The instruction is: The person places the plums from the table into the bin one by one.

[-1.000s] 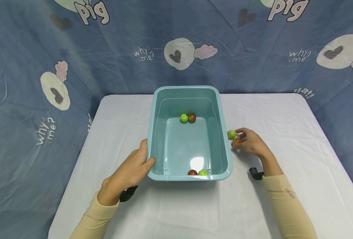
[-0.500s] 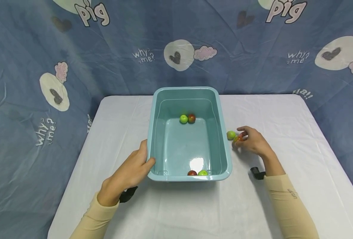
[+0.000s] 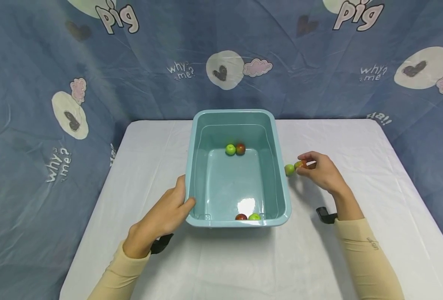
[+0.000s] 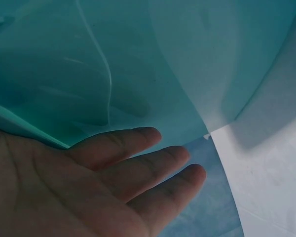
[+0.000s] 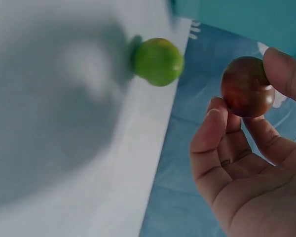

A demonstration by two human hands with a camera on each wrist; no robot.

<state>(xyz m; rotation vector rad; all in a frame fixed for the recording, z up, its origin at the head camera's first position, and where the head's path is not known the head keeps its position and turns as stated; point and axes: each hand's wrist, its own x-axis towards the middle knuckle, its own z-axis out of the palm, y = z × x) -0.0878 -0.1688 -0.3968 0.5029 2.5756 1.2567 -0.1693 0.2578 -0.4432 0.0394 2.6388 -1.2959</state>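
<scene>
My left hand holds the left rim of a pale teal plastic tub, thumb over the rim and the other fingers outside. In the left wrist view, several fingertips extend beside the tub's wall. To the right of the tub, my right hand pinches a small red-brown cherry tomato between thumb and fingertips, raised above the white cloth. A green cherry tomato lies on the cloth close to the tub's right side, just left of the held one in the head view.
Inside the tub, a green tomato and a red-brown tomato sit near the far wall. Another red-brown tomato and green tomato lie by the near wall. A blue printed curtain hangs behind the white-covered table.
My right hand has taken the red-brown tomato between its fingertips and lifted it, shifting slightly away and to the right. My left hand and the tub have stayed in place.
</scene>
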